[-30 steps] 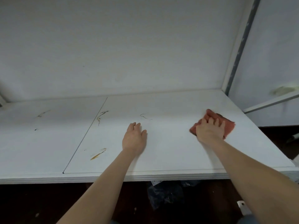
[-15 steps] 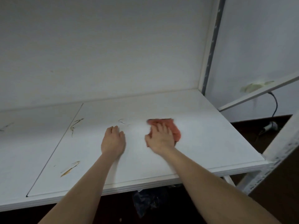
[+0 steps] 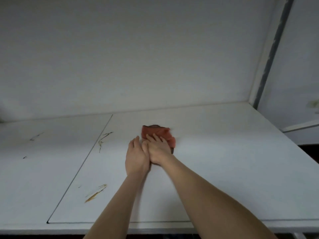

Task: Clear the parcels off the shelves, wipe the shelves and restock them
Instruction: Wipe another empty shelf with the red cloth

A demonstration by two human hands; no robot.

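A bare white shelf board [image 3: 224, 169] fills the view; no parcels show on it. My right hand [image 3: 158, 149] presses a crumpled red-orange cloth [image 3: 159, 133] flat against the shelf near its middle, fingers spread over the cloth. Right beside it, touching it on the left, my left hand [image 3: 136, 156] rests on the shelf with its fingers together and nothing in it.
A seam [image 3: 81, 168] between two boards runs diagonally left of my hands. Dark scuffs [image 3: 103, 139] and a yellowish streak [image 3: 95, 193] mark the surface. A grey upright post [image 3: 269, 54] stands at the back right corner. The shelf's front edge [image 3: 155, 229] lies below my forearms.
My right hand has swept the cloth from the right part of the shelf leftward to the middle, ending against my left hand, which has stayed resting on the board.
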